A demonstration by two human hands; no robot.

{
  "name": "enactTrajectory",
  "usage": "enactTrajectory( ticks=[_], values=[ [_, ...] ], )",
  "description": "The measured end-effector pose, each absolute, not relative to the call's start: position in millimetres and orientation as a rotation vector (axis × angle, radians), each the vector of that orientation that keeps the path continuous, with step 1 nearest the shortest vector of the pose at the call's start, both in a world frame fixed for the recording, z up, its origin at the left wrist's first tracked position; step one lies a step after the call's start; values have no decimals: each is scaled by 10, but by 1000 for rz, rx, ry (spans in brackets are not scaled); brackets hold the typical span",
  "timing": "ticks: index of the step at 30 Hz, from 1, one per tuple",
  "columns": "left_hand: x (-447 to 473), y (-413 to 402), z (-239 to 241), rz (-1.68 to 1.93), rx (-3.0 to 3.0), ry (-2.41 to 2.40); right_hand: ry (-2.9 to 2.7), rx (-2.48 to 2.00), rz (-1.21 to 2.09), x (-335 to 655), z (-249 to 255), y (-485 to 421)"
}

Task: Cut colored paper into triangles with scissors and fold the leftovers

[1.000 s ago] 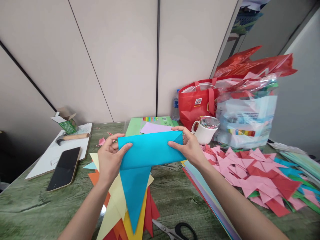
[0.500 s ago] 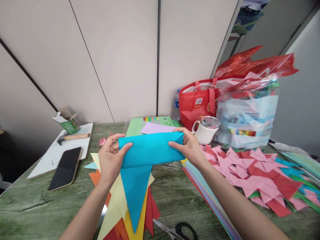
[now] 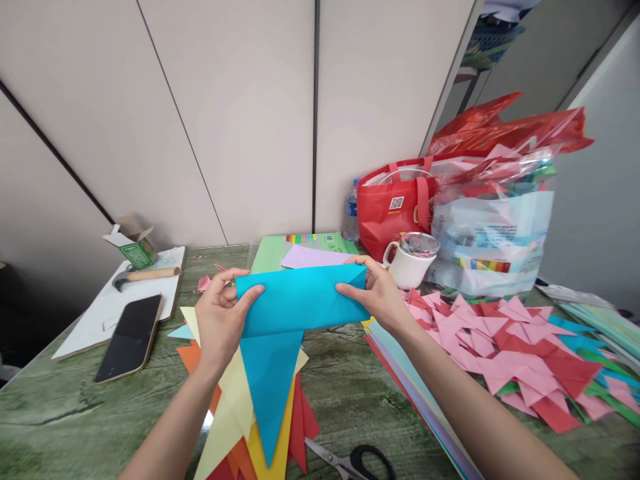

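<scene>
A folded sheet of blue paper (image 3: pixel 300 300) is stretched level between my hands, above the table. My left hand (image 3: pixel 220 313) pinches its left end, thumb in front and fingers behind. At the right end, my right hand (image 3: pixel 377 293) grips it the same way, near a slanting fold. Beneath the sheet lies a blue paper triangle (image 3: pixel 271 387) pointing toward me, on top of several cream, orange, yellow and red paper pieces (image 3: pixel 233 393). Whether the triangle joins the held sheet is hidden. Black-handled scissors (image 3: pixel 357 462) lie at the near edge of view.
Coloured sheets (image 3: pixel 400 373) lie under my right forearm. Folded pink and red pieces (image 3: pixel 505 353) spread at right, before a white mug (image 3: pixel 410 263), a red bag (image 3: pixel 395 207) and a plastic bag (image 3: pixel 493 233). A phone (image 3: pixel 129 337) and a hammer (image 3: pixel 145 275) are at left.
Both hands hold the blue paper almost exactly as before. The whole view has shifted very slightly.
</scene>
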State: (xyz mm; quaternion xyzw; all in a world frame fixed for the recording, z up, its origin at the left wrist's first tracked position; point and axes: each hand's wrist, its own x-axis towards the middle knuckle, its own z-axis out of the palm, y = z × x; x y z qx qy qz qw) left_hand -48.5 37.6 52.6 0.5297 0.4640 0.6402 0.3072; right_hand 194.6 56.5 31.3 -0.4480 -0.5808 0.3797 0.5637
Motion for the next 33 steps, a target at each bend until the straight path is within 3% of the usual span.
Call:
enactTrajectory(
  ticks=[10,33],
  values=[
    [-479,380,532,1706,1438,1223,-1084,-947,1163,1960,329,548],
    [-481,388,519,1694,1410,1254,-902,-912,1215,1926,425,518]
  ],
)
